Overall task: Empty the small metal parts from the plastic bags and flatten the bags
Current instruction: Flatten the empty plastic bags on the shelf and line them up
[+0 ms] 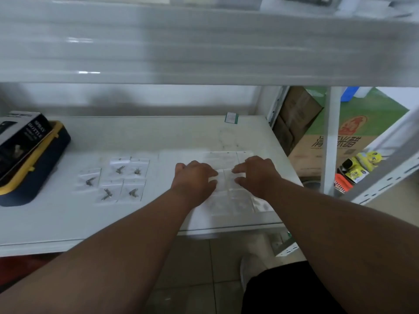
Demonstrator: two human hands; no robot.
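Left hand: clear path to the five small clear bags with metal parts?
Probably yes. The left hand presses an emptied clear bag; bare white shelf separates it from the five filled bags.

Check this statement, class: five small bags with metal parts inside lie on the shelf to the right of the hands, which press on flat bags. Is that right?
Not quite. The head view shows the five filled bags lying to the left of the hands, beyond the left hand, not the right hand. Both hands do press on flat bags on the shelf.
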